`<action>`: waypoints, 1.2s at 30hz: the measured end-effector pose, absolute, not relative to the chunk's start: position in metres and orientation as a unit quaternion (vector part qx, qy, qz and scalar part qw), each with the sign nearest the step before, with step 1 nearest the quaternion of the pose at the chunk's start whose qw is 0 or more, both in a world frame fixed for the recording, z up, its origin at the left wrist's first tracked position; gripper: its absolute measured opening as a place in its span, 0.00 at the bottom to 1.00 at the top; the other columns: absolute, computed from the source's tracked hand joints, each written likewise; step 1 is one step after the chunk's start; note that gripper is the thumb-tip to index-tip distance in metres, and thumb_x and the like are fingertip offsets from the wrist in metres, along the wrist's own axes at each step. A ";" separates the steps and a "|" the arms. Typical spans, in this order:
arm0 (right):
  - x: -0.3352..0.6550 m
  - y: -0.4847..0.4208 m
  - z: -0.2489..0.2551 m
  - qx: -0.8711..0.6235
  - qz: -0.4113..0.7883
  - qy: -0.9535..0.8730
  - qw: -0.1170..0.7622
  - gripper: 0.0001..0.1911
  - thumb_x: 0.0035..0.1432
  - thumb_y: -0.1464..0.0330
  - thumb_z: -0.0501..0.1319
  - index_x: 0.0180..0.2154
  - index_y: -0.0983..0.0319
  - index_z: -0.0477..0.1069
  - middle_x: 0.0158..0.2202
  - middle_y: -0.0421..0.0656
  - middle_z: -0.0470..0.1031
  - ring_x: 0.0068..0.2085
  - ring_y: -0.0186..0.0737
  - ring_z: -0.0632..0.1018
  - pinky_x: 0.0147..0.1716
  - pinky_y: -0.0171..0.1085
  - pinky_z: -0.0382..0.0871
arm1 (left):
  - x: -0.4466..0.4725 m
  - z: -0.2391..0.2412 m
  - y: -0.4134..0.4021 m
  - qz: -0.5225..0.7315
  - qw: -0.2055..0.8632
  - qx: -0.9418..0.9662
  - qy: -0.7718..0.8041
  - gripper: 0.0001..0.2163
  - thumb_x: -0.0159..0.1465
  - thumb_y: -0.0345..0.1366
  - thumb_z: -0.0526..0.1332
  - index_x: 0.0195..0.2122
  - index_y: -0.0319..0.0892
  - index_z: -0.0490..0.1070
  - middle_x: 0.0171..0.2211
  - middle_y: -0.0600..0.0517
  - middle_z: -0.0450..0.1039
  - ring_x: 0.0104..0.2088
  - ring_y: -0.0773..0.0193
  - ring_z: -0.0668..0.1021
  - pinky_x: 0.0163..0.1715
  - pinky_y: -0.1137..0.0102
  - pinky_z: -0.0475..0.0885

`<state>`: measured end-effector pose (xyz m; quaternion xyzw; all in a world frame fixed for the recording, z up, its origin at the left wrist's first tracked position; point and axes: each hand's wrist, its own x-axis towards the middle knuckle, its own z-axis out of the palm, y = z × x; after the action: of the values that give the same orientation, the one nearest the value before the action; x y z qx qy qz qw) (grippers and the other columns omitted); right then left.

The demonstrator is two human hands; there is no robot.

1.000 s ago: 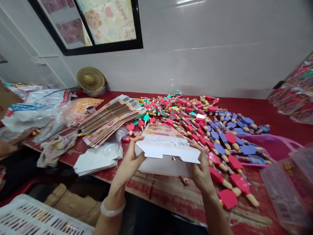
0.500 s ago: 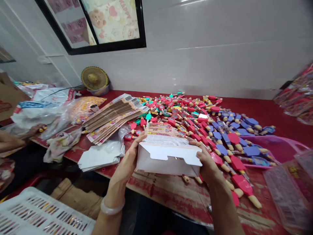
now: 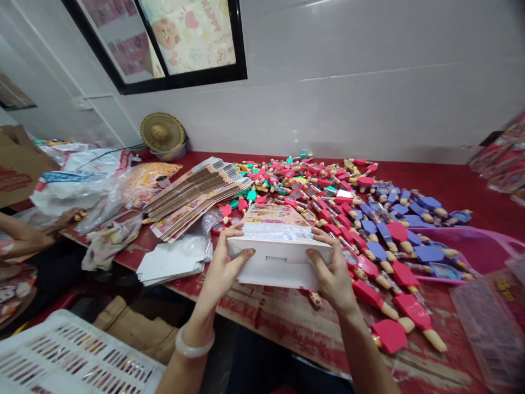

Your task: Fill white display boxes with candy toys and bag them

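Carton (image 3: 276, 247) is being held over red table (image 3: 287, 314) | left hand (image 3: 225, 262), half-closed, is gripping its left end, thumb on slotted white face (image 3: 275, 272) | right hand (image 3: 333, 269), likewise half-closed, is gripping right end | toy heap (image 3: 346, 235) is lying beyond and rightward

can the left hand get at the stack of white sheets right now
Probably, once it lets go: the left hand grips the cardboard box, but the stack of white sheets lies close on its left, front part uncovered; clear plastic seems to cover only some of the back.
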<state>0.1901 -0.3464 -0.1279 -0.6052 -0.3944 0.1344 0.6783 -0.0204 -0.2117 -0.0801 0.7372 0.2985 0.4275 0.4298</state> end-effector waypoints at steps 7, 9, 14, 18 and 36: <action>0.191 -0.345 -0.126 -0.609 0.142 -0.388 0.678 0.18 0.65 0.57 0.64 0.52 0.56 0.68 0.64 0.49 0.68 0.65 0.51 0.68 0.66 0.55 0.58 | -0.018 -0.090 -0.213 0.449 0.418 0.728 0.304 0.16 0.62 0.41 0.69 0.47 0.46 0.66 0.62 0.43 0.68 0.64 0.53 0.70 0.66 0.54 0.59; 0.191 -0.346 -0.126 -0.607 0.144 -0.388 0.679 0.17 0.64 0.57 0.64 0.52 0.56 0.68 0.65 0.49 0.67 0.65 0.51 0.67 0.66 0.55 0.58 | -0.017 -0.092 -0.215 0.453 0.416 0.727 0.307 0.17 0.62 0.41 0.69 0.47 0.46 0.66 0.62 0.44 0.68 0.64 0.53 0.70 0.66 0.53 0.59; 0.192 -0.347 -0.125 -0.584 0.141 -0.396 0.694 0.23 0.56 0.60 0.71 0.51 0.54 0.69 0.66 0.48 0.66 0.67 0.53 0.66 0.66 0.56 0.57 | -0.021 -0.088 -0.217 0.467 0.452 0.697 0.303 0.21 0.59 0.44 0.72 0.50 0.47 0.69 0.65 0.46 0.66 0.67 0.51 0.66 0.68 0.55 0.59; 0.186 -0.337 -0.133 -0.488 0.187 -0.371 0.767 0.17 0.58 0.59 0.69 0.47 0.54 0.70 0.66 0.47 0.67 0.66 0.54 0.68 0.62 0.55 0.63 | -0.043 -0.084 -0.211 0.531 0.564 0.543 0.326 0.29 0.63 0.56 0.64 0.62 0.49 0.66 0.64 0.47 0.69 0.66 0.50 0.69 0.65 0.56 0.67; 0.147 -0.319 -0.233 -0.646 0.251 -0.366 0.621 0.20 0.66 0.55 0.57 0.52 0.60 0.74 0.53 0.51 0.78 0.56 0.50 0.77 0.60 0.54 0.67 | 0.074 -0.269 -0.211 0.073 0.253 0.865 0.427 0.19 0.66 0.36 0.62 0.58 0.44 0.75 0.69 0.36 0.61 0.71 0.31 0.55 0.65 0.31 0.44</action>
<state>0.1472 -0.3190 -0.2333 -0.6459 -0.3663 0.2505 0.6212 0.0736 -0.2109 -0.2687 0.8650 0.4271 0.0733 0.2529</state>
